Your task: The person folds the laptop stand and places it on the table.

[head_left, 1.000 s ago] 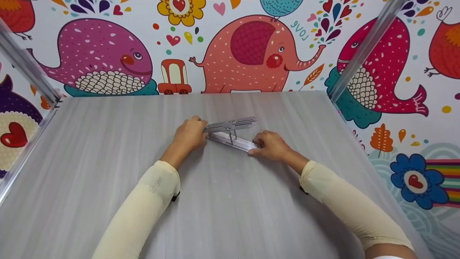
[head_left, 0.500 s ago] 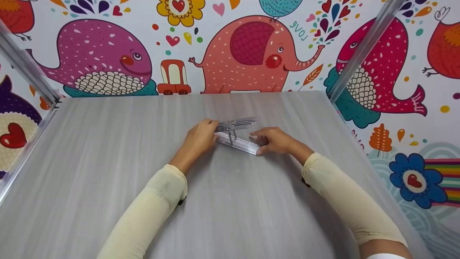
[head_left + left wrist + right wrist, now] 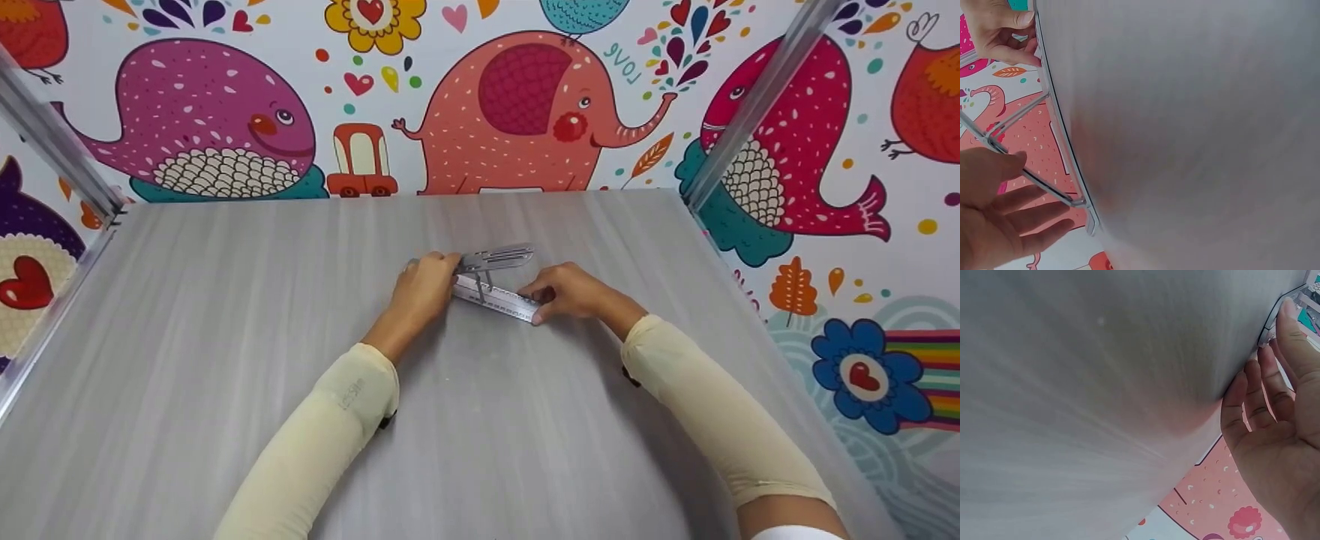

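Note:
A silvery folding metal stand [image 3: 499, 300] sits on the table, its slotted upper arm [image 3: 499, 259] raised at an angle over a flat base with a row of notches. Thin struts join the two parts. At the hinged end, my left hand [image 3: 427, 289] holds the upper arm; the left wrist view shows the thumb [image 3: 1015, 163] against the arm, the other fingers spread below. My right hand [image 3: 574, 292] pinches the base's opposite end, thumb at its near corner. In the right wrist view only a small end of the stand [image 3: 1268, 329] shows.
The grey wood-grain table [image 3: 465, 435] spreads around both hands. Behind it stands a wall [image 3: 375, 97] printed with cartoon animals. Metal posts [image 3: 757, 112] rise at the back corners. Pale sleeves [image 3: 315, 442] cover both forearms.
My left hand has moved right along the hinged end of the stand. My right hand's fingers lifted from the base, then came back to its end. The arm's tilt looks about the same.

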`<state>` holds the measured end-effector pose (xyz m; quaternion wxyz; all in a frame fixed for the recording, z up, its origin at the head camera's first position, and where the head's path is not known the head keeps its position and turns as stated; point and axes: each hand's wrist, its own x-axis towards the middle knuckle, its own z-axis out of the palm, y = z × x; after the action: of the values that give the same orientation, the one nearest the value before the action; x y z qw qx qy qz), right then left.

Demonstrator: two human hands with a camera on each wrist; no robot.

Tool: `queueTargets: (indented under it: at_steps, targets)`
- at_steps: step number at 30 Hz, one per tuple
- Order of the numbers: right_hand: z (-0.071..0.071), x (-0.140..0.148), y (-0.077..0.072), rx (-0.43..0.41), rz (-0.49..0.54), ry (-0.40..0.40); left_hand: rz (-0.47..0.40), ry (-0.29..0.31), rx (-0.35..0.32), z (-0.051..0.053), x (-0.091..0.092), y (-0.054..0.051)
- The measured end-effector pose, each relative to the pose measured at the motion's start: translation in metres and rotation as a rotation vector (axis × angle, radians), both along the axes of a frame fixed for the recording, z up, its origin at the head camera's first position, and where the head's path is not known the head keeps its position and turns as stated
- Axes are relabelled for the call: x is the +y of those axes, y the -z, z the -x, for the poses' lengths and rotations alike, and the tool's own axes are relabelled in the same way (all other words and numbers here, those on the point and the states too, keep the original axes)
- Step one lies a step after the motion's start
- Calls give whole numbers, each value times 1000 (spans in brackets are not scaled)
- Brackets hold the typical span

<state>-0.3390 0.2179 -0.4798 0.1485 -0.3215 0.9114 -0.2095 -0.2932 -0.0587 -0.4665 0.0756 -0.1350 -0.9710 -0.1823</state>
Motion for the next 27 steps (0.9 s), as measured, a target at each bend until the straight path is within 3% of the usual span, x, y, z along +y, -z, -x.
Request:
queueTargets:
  at_steps: [14,27]
  targets:
    - [-7,-3,-1,30,-9,-3,-26,45,55,3,-1,3]
    - [-22,-6,1,33,20,81,-83,68,-7,10,-2,5]
